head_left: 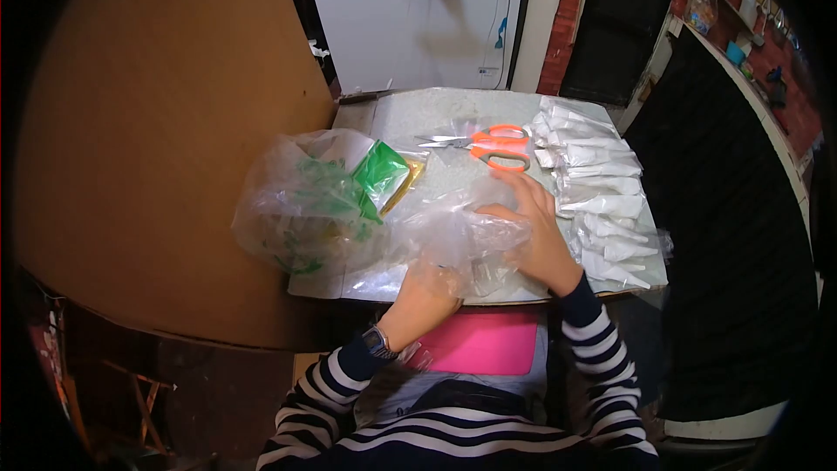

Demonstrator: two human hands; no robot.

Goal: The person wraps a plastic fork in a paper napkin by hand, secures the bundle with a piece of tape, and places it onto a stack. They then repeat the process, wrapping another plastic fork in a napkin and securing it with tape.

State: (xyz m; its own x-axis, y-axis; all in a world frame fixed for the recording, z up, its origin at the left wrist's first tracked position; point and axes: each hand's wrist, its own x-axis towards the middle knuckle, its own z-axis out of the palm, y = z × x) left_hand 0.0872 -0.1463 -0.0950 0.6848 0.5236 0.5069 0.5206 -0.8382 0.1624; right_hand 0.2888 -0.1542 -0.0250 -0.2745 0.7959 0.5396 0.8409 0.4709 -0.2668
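A crumpled clear plastic bag lies between my hands at the front of the table. My left hand is closed on its lower part, with the fingers largely hidden by the film. From the right, my right hand curls round the same bag, fingers bent and thumb against the plastic. Just beyond that hand rest scissors with orange handles, blades pointing left. To the left sits a larger clear bag with green print. A green and white packet and a gold packet lie beside it.
Several white cone-shaped plastic packets line the right side of the table. A brown panel stands close on the left. Behind the table is a white chest freezer. Something pink lies below the front edge.
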